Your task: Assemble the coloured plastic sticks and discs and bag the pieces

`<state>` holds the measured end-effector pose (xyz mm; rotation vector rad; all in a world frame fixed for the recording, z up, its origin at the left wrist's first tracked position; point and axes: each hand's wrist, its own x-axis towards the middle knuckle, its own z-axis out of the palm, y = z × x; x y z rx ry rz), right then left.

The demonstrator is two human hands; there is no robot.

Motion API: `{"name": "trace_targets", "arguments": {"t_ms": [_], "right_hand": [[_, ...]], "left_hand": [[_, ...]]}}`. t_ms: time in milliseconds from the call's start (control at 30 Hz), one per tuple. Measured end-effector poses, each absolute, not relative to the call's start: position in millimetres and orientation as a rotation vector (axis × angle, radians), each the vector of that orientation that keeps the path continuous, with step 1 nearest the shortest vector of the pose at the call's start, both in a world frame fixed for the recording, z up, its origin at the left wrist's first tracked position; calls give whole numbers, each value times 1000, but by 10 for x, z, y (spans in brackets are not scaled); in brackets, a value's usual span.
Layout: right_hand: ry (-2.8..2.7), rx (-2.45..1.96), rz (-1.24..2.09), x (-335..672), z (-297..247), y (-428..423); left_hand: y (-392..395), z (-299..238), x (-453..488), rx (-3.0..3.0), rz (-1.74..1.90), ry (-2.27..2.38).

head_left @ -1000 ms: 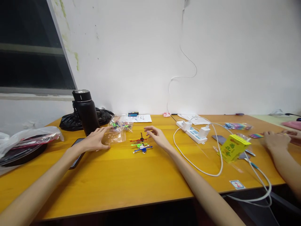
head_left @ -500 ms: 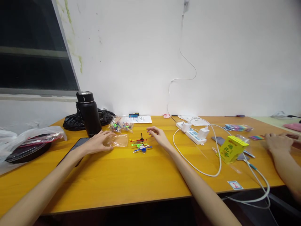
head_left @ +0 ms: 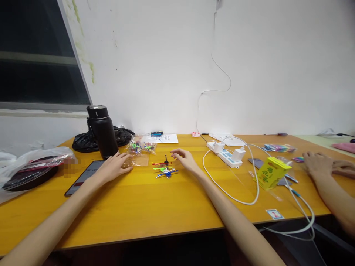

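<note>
My left hand [head_left: 115,166] rests at the near left side of a clear plastic bag [head_left: 142,160], fingers spread and the fingertips at its edge. Just right of the middle, my right hand [head_left: 183,159] hovers or rests with its fingers apart and slightly bent. Between the two hands lies a group of small plastic arrow-shaped pieces: a red one [head_left: 161,163], a green one [head_left: 158,169] and a blue and white one [head_left: 168,174], with a black one [head_left: 166,159] standing behind. Neither hand grips any of them. Another clear bag [head_left: 141,147] with similar coloured pieces lies behind.
A black bottle [head_left: 102,133] and a phone [head_left: 80,183] are at left, beside a dark container in a white bag [head_left: 30,173]. To the right are a power strip [head_left: 229,159], looping white cable [head_left: 257,173] and a yellow box [head_left: 271,173]. Another person's hand [head_left: 317,166] works at far right.
The view has shifted slightly, and the phone's screen now shows more clearly. My hands keep almost the same poses. The other person's fingers at far right have spread from the striped piece.
</note>
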<state>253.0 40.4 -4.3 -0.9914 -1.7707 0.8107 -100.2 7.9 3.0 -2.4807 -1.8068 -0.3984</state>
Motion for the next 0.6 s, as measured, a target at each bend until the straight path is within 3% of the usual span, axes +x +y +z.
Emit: {"name": "trace_targets", "arguments": {"t_ms": [367, 600], "right_hand": [[-1788, -1000, 801, 2540, -43, 398], [-1860, -1020, 684, 2501, -70, 347]], "left_hand": [[76, -27, -1013, -2490, -413, -1824], [-139, 250, -812, -2467, -562, -1657]]}}
